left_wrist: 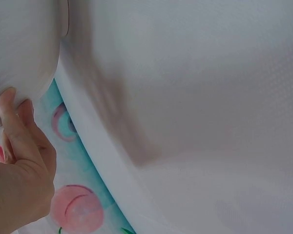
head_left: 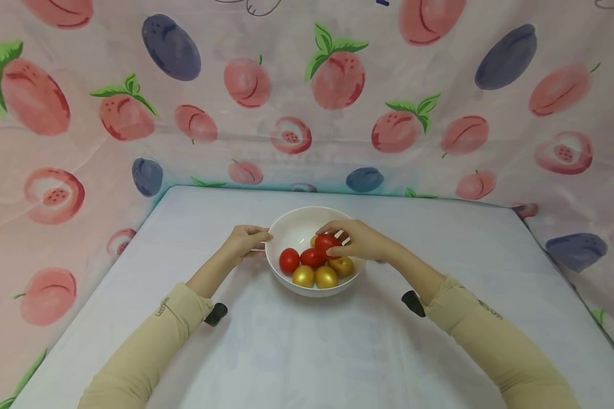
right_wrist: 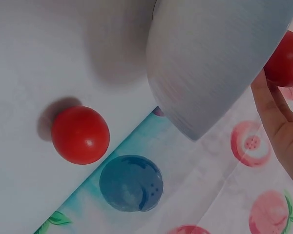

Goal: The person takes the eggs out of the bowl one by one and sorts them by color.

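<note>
A white bowl (head_left: 291, 221) stands mid-table, holding several smooth, glossy egg-shaped pieces, red (head_left: 289, 261) and gold (head_left: 303, 276). My left hand (head_left: 242, 241) pinches its left rim; the left wrist view shows the fingers against the outer wall of the bowl (left_wrist: 24, 53). Over the right side of the bowl, my right hand (head_left: 360, 241) grips a red egg-shaped piece (head_left: 327, 244) between thumb and fingers. That red piece (right_wrist: 284, 61) also shows past the rim in the right wrist view. The right hand partly covers the gold pieces beneath it.
Another red rounded piece (right_wrist: 80, 135) lies on the table outside the bowl, near the table's far edge in the right wrist view. A white cloth covers the table (head_left: 286, 352). Behind hangs a fruit-printed curtain (head_left: 297, 74).
</note>
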The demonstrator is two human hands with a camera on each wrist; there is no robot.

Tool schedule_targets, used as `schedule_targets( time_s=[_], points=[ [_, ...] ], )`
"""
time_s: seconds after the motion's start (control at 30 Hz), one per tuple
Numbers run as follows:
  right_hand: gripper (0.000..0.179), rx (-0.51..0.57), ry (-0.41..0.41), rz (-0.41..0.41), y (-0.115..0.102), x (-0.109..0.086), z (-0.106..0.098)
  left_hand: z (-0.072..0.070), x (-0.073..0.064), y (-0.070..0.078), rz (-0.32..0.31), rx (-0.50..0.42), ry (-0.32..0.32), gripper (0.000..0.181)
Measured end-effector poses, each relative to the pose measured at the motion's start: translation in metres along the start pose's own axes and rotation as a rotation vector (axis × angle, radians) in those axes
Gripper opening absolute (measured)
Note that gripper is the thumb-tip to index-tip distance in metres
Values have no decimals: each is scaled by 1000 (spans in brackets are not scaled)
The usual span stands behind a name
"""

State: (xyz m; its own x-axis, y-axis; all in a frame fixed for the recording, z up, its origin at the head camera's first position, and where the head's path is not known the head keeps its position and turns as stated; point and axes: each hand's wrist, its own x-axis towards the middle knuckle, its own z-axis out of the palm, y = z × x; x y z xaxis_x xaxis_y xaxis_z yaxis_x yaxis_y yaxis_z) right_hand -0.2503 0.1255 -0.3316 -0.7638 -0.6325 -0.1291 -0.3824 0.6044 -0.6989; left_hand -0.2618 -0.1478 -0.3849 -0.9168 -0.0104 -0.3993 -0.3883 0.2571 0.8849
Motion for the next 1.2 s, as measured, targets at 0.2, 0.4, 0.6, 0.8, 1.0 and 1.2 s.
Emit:
schedule_targets(
  time_s=[0.2,0.4,0.6,0.8,1.0,1.2],
  points=[
    [39,-12,71,-23,4,-13,1,0,0,-2,0,-10,2,42],
    [40,17,131,-2,10,-27,1,-1,-2,-2,6,-7,0,42],
    [39,19,194,-7,17,-43,0,-1,-1,-3,2,-10,-1,42],
    [40,-2,245,15,21,-56,0,0,-1,-2,6,-14,-6,42],
    [43,18,261,50,27,-68,-1,-1,-3,-1,-4,-9,-5,43],
    [43,29,297,73,38,-80,-2,-1,-3,0,-2,-13,-6,42]
  ],
)
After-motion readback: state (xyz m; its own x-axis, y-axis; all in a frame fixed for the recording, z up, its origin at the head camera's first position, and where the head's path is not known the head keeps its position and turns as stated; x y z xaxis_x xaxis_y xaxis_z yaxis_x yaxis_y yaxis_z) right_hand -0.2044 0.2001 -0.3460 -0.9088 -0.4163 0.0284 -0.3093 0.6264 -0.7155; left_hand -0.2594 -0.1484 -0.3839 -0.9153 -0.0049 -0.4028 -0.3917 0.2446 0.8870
